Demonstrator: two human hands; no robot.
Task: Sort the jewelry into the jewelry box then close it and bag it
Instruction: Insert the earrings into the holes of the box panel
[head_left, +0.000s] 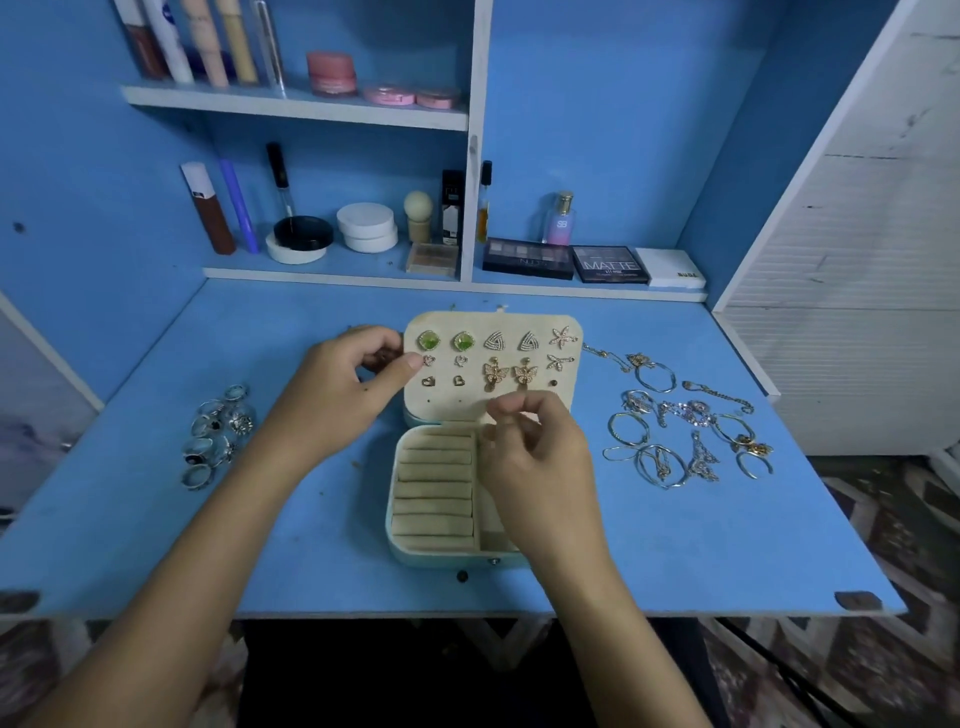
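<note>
While the jewelry box (457, 467) lies open at the middle of the desk (675, 561), I judge the sorting to be roughly a third done. Its raised lid panel (493, 364) already carries three rows of earrings (498, 358): green square studs, triangle studs, starfish, small hearts and two dangling butterflies. A few holes along the bottom row look unfilled. The cream ring rolls (434, 491) in the base hold nothing yet.

My right hand (535, 457) hovers over the lid's lower edge, fingertips pinching something tiny, likely an earring or its backing; I cannot make out which. My left hand (343, 384) curls round the lid's left edge, thumb on the panel front, steadying it.

Left of the box sits a cluster of silver rings (218, 434), untouched. On the right lies a tangle of gold hoops and chains (685, 431), also waiting. Closing and bagging remain; I see no bag. Cosmetics line the shelves (332, 249) behind.
</note>
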